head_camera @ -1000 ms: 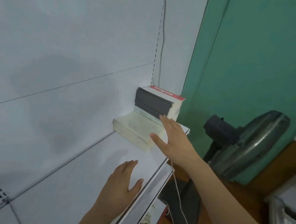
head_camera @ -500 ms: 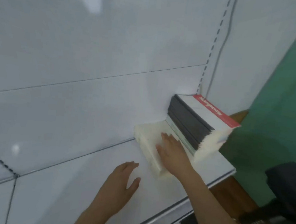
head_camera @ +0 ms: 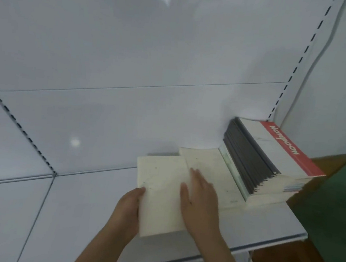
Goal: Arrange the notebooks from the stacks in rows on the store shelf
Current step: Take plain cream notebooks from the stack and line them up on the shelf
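A cream notebook (head_camera: 159, 195) lies flat on the white shelf (head_camera: 75, 216), pulled left off a low cream stack (head_camera: 212, 172). My left hand (head_camera: 129, 207) grips its left edge. My right hand (head_camera: 200, 201) lies flat across its right side, fingers straight, reaching onto the low stack. Right of that stands a taller stack of notebooks (head_camera: 270, 161) with dark spines and a white cover with a red band on top, against the shelf's right end.
White back panels (head_camera: 132, 63) rise behind the shelf, with slotted uprights at left and right. The shelf's front edge (head_camera: 252, 244) runs below my wrists. A green wall (head_camera: 333, 209) and brown floor lie to the right.
My right hand slid a cream notebook left off the low stack. My left hand moved from the bare shelf onto the notebook's left edge. The camera view swung rightwards and closer.
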`<action>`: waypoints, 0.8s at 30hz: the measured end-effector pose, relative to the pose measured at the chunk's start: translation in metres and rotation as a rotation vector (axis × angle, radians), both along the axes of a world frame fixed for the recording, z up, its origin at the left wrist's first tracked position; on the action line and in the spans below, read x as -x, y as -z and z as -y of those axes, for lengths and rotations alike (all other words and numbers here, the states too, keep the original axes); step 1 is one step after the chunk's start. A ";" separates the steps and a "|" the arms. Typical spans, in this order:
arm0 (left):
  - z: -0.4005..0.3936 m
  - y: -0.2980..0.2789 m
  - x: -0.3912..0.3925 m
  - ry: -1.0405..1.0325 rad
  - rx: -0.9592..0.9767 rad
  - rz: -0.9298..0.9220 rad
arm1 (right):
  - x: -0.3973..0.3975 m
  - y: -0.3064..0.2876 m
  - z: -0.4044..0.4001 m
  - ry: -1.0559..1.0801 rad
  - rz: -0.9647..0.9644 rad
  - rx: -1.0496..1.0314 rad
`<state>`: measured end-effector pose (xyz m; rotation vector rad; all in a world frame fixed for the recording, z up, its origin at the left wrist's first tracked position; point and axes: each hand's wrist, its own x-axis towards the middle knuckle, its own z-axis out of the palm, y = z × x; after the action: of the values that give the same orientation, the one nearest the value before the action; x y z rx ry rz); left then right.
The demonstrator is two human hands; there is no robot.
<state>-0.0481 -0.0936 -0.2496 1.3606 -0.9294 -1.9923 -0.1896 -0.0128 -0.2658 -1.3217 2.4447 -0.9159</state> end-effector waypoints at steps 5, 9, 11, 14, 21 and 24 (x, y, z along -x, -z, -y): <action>0.016 0.005 -0.049 -0.034 0.134 0.016 | 0.023 0.019 0.005 0.049 -0.181 -0.325; 0.012 0.008 -0.054 -0.072 0.035 -0.076 | 0.001 0.022 0.004 0.073 -0.270 -0.255; 0.005 0.006 -0.045 -0.091 -0.008 -0.149 | -0.013 0.019 0.003 0.074 -0.206 -0.138; -0.003 -0.003 -0.030 -0.095 -0.063 -0.223 | -0.042 0.018 0.001 0.046 -0.221 0.129; -0.009 -0.018 -0.046 -0.080 -0.018 -0.273 | -0.104 0.011 0.002 -0.450 -0.185 0.304; -0.009 -0.019 -0.075 -0.146 0.038 -0.233 | -0.085 0.000 0.008 -0.409 -0.105 0.451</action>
<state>0.0267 -0.0843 -0.2303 1.1136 -0.7364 -1.9597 -0.1048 -0.0211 -0.2654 -1.9668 1.9739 -1.3503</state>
